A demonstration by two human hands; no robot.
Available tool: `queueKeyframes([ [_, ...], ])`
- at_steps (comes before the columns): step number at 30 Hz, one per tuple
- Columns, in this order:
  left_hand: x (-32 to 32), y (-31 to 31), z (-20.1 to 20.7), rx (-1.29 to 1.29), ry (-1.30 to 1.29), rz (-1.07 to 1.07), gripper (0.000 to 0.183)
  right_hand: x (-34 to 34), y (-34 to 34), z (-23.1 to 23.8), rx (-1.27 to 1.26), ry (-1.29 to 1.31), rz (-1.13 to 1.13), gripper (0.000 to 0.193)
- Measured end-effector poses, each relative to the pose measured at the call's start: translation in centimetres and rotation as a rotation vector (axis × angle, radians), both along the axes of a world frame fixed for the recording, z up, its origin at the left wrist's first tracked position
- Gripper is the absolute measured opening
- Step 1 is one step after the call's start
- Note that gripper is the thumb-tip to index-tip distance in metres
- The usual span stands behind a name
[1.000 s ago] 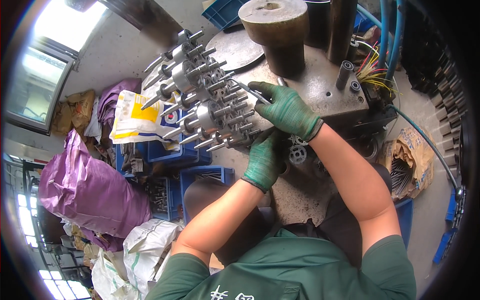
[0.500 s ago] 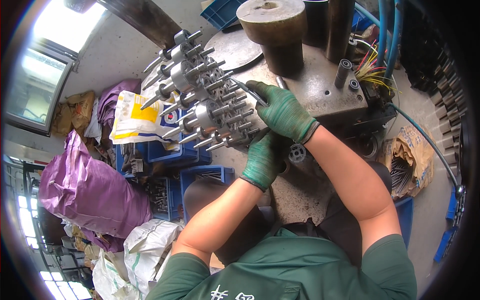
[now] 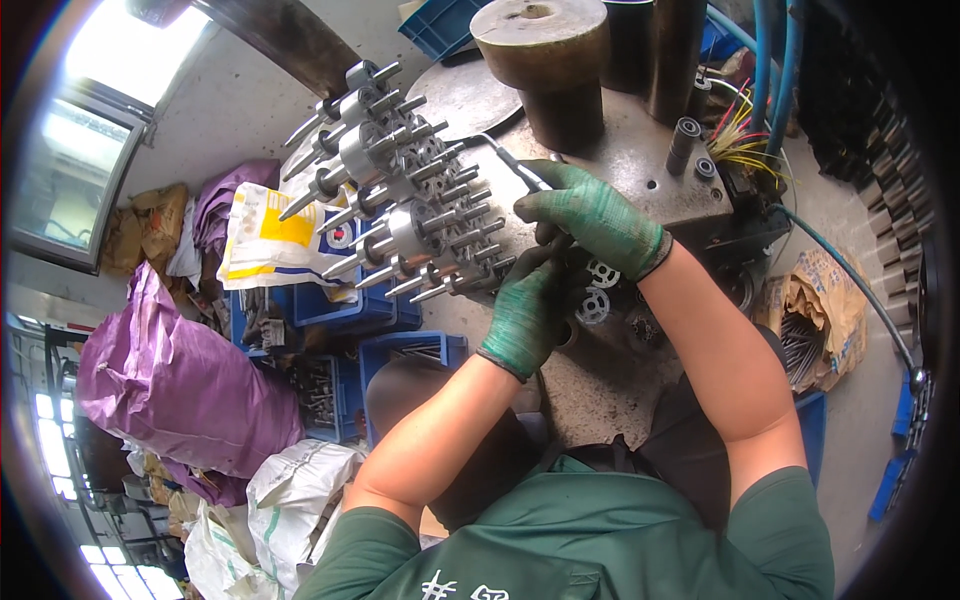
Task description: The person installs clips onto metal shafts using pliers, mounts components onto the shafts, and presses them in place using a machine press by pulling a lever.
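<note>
Shifted slightly right since before, the right hand (image 3: 598, 220) grips a bent metal rod (image 3: 515, 165) right of the metal shaft cluster (image 3: 408, 230); the left hand (image 3: 525, 312) sits nearer, and I cannot tell its hold.

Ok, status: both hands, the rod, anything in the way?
Right hand gripping bent rod. Left hand close by, grip hidden. Rod's far end beside shaft cluster. No obstruction visible.

Window (image 3: 130, 55) blown out; picture rim dark, curved.
</note>
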State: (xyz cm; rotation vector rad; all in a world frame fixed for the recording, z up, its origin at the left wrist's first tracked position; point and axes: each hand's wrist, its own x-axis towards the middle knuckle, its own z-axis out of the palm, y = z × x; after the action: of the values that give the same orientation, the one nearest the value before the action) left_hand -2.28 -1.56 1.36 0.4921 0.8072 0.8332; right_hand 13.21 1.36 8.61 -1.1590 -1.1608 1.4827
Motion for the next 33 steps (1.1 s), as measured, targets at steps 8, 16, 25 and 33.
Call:
queueKeyframes([
  [8,-0.3,0.7,-1.1,0.083,0.092,-0.114,0.027,4.1,-3.2,-2.8,0.253,-0.206,-0.12,0.055],
  [16,1.3,-0.2,-0.2,0.21,0.191,-0.096,0.02,4.0,-5.7,-3.7,0.295,-0.514,-0.147,0.042],
  [25,1.8,0.0,0.3,0.162,0.115,-0.098,0.024,4.6,-6.3,-4.2,0.345,-0.366,-0.193,0.036],
  [33,1.7,0.5,-0.6,0.122,0.096,-0.069,0.025,4.1,-6.6,-2.9,0.447,-0.507,-0.122,0.029],
])
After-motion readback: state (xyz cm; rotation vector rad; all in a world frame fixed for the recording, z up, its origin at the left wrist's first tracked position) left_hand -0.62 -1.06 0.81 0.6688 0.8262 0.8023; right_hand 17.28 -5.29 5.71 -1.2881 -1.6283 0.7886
